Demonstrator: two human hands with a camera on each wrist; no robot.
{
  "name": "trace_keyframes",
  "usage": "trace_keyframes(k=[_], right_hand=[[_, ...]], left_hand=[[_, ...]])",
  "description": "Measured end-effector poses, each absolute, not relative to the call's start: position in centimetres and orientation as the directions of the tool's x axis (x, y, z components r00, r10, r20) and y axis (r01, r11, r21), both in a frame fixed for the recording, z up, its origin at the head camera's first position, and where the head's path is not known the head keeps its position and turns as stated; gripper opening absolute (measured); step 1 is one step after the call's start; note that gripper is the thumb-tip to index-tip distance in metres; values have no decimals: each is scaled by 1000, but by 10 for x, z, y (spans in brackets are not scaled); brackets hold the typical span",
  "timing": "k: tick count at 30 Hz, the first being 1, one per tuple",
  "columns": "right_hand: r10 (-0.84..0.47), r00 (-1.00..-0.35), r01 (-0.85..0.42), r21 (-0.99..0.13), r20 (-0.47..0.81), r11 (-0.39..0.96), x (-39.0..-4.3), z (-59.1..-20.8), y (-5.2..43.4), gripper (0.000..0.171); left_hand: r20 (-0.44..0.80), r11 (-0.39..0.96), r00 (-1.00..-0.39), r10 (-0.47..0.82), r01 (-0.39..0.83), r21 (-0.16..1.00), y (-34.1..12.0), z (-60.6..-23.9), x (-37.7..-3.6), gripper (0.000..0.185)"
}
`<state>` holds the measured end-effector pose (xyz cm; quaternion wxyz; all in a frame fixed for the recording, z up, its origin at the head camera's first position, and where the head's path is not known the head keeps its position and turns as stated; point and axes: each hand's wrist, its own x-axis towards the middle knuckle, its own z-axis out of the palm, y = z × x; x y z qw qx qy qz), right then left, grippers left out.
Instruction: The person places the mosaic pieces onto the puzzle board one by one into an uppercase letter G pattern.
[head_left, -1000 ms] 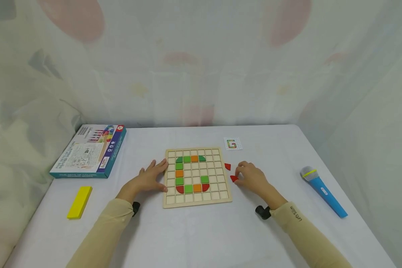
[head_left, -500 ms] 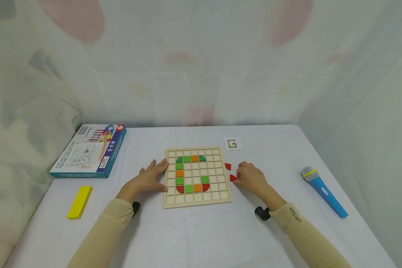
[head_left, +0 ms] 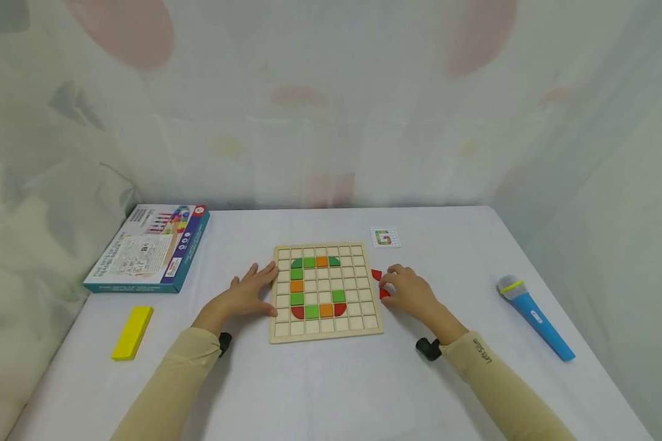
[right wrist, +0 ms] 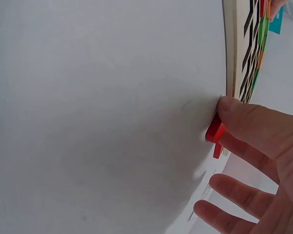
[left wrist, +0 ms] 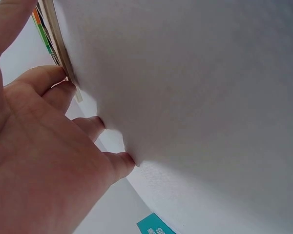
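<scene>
A wooden grid board point(head_left: 327, 339) lies mid-table, with green, orange and red tiles set in a G-like outline. My left hand point(head_left: 245, 294) spreads along its left edge, fingers and thumb touching the rim; the left wrist view shows fingertips against the board's side point(left wrist: 63, 53). Just right of the board, my right hand point(head_left: 410, 294) pinches a red tile with a rounded edge point(head_left: 384, 293) between thumb and index finger. In the right wrist view, that red tile point(right wrist: 215, 129) sits by the board's edge, partly covered by the thumb. Another red tile point(head_left: 376, 275) lies just beyond.
A small card point(head_left: 385, 237) printed with a coloured G lies behind the right hand. To the left are a flat game box point(head_left: 146, 251) and a yellow block point(head_left: 132, 333). A blue toy microphone point(head_left: 537, 318) lies at the right.
My right hand has shifted slightly left towards the board, its fingers now reaching over the nearer red tile. The left hand stays at the board's edge.
</scene>
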<state>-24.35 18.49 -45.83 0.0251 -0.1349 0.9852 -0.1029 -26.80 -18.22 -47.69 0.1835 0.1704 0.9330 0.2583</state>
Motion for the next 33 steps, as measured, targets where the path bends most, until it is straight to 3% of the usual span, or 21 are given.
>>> trace_keyframes(k=[26,33], right_hand=[[-263,-965,-262,-167,19,951,-246,-463,180,12],[-245,-968,-251,-200,54,947,-248,-456,182,13]], left_hand=[[-256,813,-878,404,216,540,-182,-479,-269,105],[-256,810,-877,406,216,546,-182,-479,-269,106]])
